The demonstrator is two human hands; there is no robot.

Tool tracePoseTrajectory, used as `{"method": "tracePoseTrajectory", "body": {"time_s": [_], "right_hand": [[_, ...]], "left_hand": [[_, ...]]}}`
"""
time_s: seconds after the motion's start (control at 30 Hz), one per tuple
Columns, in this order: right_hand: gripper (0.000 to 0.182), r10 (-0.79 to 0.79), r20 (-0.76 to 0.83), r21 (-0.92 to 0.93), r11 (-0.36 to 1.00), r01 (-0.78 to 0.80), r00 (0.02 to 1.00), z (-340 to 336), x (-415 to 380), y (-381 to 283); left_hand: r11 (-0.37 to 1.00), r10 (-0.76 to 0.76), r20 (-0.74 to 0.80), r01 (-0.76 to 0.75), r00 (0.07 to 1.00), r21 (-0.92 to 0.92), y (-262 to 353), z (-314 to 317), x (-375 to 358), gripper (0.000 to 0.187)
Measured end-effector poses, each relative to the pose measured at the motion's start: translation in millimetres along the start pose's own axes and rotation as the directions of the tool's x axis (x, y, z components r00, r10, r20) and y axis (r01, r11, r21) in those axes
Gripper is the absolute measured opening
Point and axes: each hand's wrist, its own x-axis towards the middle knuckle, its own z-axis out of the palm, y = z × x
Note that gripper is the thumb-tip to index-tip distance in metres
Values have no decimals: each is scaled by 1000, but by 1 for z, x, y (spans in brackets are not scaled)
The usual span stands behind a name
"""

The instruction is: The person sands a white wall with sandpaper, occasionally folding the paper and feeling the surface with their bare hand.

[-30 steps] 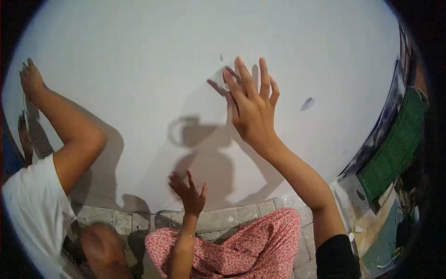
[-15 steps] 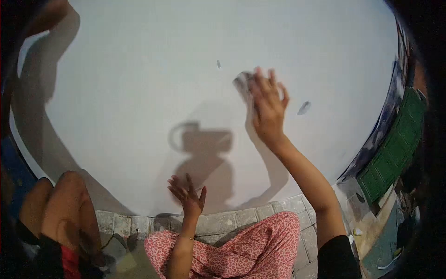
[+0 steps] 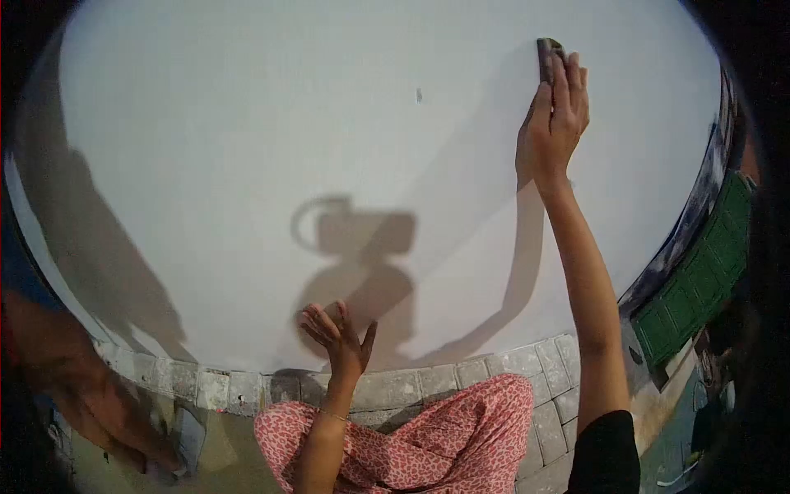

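My right hand is raised at the upper right of a white wall. Its fingers press a small dark pad, like a folded piece of sandpaper, against the surface; most of the pad is hidden behind the fingers. Lower down, my left hand has its fingers spread and nothing in it, close to the foot of the wall. A small grey mark shows on the white surface to the left of the pad.
Grey paving blocks run along the wall's foot, around my patterned trousers. Another person's bare leg is at the left. At the right edge lies a green ridged panel. Shadows fall across the wall.
My right hand has swept up and to the right with the pad. My left hand has shifted slightly right, still spread. The other person's arm has left view and their legs have moved.
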Motion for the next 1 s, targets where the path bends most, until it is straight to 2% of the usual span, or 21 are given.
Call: {"method": "tracePoseTrajectory", "body": {"time_s": [0.07,0.1,0.13,0.17,0.2,0.23,0.3,0.4,0.43,0.47,0.5,0.57,0.63,0.67,0.73,0.8,0.87,0.9,0.93,0.97,1.0], "right_hand": [[44,131,-49,-67,989,-134,990,2,-10,-16],[45,104,65,-72,992,-99,992,2,-25,-32],[49,-15,204,-77,997,31,979,-4,-43,-52],[53,-180,433,-66,971,230,883,-7,-72,-64],[56,-406,429,43,901,431,807,-5,-104,-78],[60,-502,595,197,849,491,628,-12,-135,-88],[47,-788,421,498,615,611,450,-14,-172,-100],[46,-822,400,487,565,666,406,-7,-168,-88],[51,-705,493,333,695,638,510,-9,-153,-87],[60,-527,593,262,841,474,608,-8,-134,-75],[61,-393,514,201,919,339,762,-7,-109,-60],[63,-86,351,-75,990,119,933,-13,-55,-28],[59,112,39,-115,988,-107,993,-5,-20,9],[59,107,40,-120,988,-102,993,-3,-13,12],[56,352,-86,-99,928,-360,932,1,-6,14],[58,251,57,-151,959,-241,966,2,-24,-23],[65,2,351,-74,997,26,936,0,-71,-65],[68,-233,399,53,971,231,887,6,-110,-77],[66,-321,609,255,945,204,725,-9,-141,-94],[54,-555,596,301,825,479,581,-12,-173,-103],[52,-702,540,403,700,590,464,-20,-201,-106]], "left_hand": [[1000,12,-27,-12,1000,-8,-1,-1,1,86],[1000,23,-27,-24,999,-12,-2,0,1,87],[999,32,-27,-33,999,-15,-2,0,0,88],[999,31,-24,-31,999,-14,-3,-1,0,88],[1000,11,-1,-11,1000,-13,-2,-2,0,88],[1000,-9,23,9,1000,-12,-1,-2,0,88],[1000,-5,38,5,999,-4,0,-3,-3,88],[999,4,82,-8,997,41,-4,-5,-5,89],[998,0,114,-7,994,62,-5,-4,-6,89],[998,-3,111,-4,994,66,-6,-3,-6,89],[997,36,71,-41,997,60,-7,-2,-6,88],[996,78,30,-79,997,50,-7,2,-6,88],[999,27,18,-26,999,-26,-4,6,-7,87],[999,27,18,-27,999,-33,-2,7,-7,87],[998,-16,33,19,999,-67,2,8,-7,88],[999,16,22,-15,1000,-35,3,6,-7,92],[999,40,19,-40,999,5,1,5,-8,96],[998,36,48,-38,998,43,0,6,-9,98],[996,30,77,-36,997,80,-1,7,-11,100],[996,26,81,-33,996,83,0,5,-13,100],[1000,6,110,-9,994,26,1,2,-13,98]]}}
